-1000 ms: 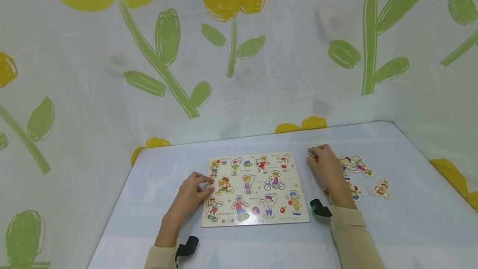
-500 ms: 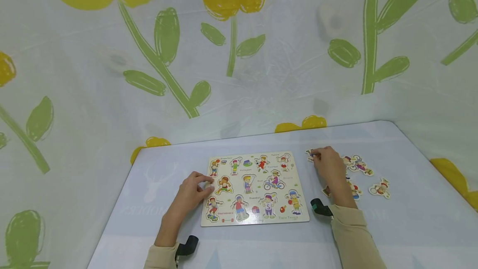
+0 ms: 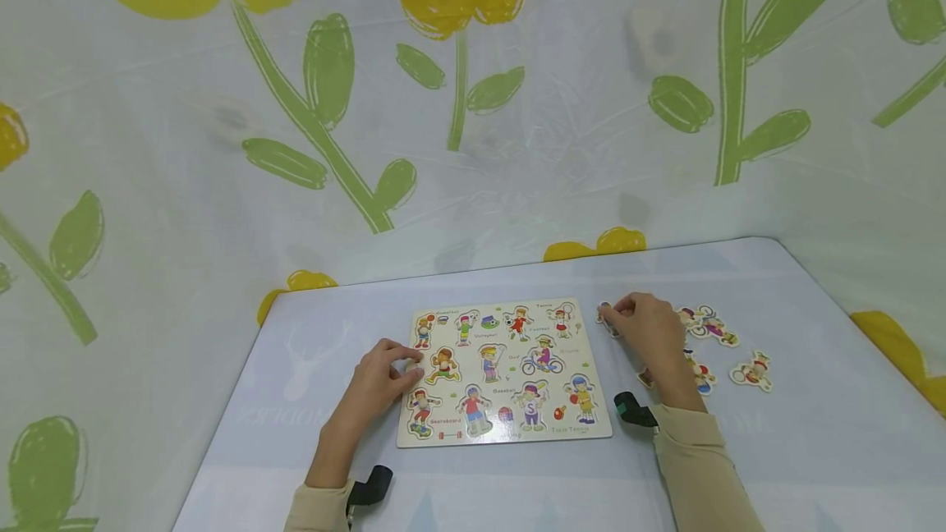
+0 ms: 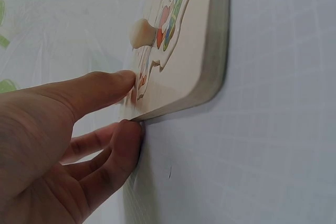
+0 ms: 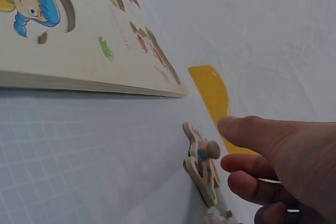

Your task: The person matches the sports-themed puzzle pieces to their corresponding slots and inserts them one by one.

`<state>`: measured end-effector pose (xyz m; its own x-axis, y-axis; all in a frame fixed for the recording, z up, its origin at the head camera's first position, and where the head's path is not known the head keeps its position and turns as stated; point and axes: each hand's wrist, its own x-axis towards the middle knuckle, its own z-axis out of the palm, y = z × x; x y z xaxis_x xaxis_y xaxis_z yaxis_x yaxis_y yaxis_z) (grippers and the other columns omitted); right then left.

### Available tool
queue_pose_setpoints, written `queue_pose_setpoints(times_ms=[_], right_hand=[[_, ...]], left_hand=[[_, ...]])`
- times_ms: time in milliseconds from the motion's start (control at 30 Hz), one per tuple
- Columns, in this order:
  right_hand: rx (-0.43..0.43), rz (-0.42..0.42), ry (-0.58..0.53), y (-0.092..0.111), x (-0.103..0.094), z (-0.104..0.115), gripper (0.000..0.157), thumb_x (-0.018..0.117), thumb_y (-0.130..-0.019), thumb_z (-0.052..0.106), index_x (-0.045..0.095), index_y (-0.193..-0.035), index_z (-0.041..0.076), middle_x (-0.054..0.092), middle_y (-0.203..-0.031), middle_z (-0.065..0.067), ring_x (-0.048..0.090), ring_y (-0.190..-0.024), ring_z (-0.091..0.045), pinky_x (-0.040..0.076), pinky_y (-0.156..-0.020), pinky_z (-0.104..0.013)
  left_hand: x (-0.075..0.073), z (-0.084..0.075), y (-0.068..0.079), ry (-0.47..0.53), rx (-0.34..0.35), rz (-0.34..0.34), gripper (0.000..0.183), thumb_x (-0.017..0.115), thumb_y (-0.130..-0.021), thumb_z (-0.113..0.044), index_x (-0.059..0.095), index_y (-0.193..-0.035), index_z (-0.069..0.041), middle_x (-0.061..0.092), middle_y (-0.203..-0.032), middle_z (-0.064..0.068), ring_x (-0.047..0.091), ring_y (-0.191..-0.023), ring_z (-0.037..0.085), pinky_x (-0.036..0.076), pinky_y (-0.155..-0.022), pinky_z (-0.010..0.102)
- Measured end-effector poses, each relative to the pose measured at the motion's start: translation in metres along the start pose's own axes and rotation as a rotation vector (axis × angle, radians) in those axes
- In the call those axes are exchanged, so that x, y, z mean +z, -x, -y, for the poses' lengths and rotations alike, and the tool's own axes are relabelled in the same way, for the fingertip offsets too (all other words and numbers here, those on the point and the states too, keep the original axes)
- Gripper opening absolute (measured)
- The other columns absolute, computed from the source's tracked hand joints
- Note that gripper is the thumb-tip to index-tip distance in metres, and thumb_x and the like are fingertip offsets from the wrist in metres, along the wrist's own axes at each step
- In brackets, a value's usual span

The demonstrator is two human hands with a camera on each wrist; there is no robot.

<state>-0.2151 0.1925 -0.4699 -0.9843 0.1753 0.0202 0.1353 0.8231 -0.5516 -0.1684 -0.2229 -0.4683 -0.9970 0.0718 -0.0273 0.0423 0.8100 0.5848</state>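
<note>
A wooden knob puzzle board [image 3: 473, 440] with sports figures lies flat on the table. My left hand [image 3: 378, 382] pinches its left edge, the thumb [image 4: 113, 83] on the top face and the fingers [image 4: 126, 140] against the side. Close to that thumb, a wooden knob [image 4: 142, 34] rises from the board. Beyond the board's far right corner lies a small figure puzzle piece [image 5: 202, 169], knob up. My right hand [image 3: 650, 333] is over it, partly hiding it in the head view. In the right wrist view, its thumb and fingers are spread near the knob without touching it.
Several loose puzzle pieces [image 3: 715, 328] lie to the right of my right hand, some touching or overlapping. A single piece [image 3: 752, 373] sits furthest right, and another [image 3: 646, 378] is partly hidden by the wrist. A flower-print sheet [image 3: 532, 187] hangs behind the table.
The small figure piece has shifted slightly left and nearer to me. My right hand has drawn a little right and nearer, apart from the knob. The left hand stays on the board.
</note>
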Motion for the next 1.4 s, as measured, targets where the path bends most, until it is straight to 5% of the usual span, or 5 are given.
queue_pose_setpoints(times_ms=[233, 667, 1400], right_hand=[[-0.11, 0.031, -0.038, -0.0019, -0.0033, -0.0025, 0.022, 0.064, -0.093, 0.024, 0.071, -0.107, 0.008, 0.07, -0.095, -0.011, 0.059, -0.077, -0.022, 0.045, -0.067, -0.035], [-0.09, 0.203, -0.068, -0.0048, -0.0054, -0.002, 0.02, 0.068, -0.089, 0.016, 0.07, -0.107, 0.009, 0.069, -0.101, -0.011, 0.059, -0.087, -0.024, 0.046, -0.075, -0.038], [-0.099, 0.212, -0.069, -0.0046, -0.0073, 0.0009, 0.02, 0.068, -0.089, 0.018, 0.07, -0.106, 0.008, 0.068, -0.099, -0.011, 0.056, -0.084, -0.024, 0.044, -0.071, -0.035]], left_hand=[[-0.0013, -0.0021, 0.0009, -0.001, 0.004, 0.0, 0.028, 0.078, -0.084, -0.024, 0.074, -0.109, -0.014, 0.059, -0.114, 0.008, 0.051, -0.071, 0.013, 0.043, -0.058, 0.021], [0.0, -0.0013, 0.0022, 0.009, 0.003, -0.001, 0.027, 0.077, -0.084, -0.023, 0.073, -0.109, -0.014, 0.059, -0.113, 0.008, 0.05, -0.071, 0.013, 0.043, -0.057, 0.02], [-0.0004, -0.0003, 0.0002, -0.002, -0.004, -0.001, 0.028, 0.078, -0.084, -0.025, 0.074, -0.109, -0.015, 0.059, -0.113, 0.008, 0.051, -0.072, 0.013, 0.044, -0.057, 0.021]])
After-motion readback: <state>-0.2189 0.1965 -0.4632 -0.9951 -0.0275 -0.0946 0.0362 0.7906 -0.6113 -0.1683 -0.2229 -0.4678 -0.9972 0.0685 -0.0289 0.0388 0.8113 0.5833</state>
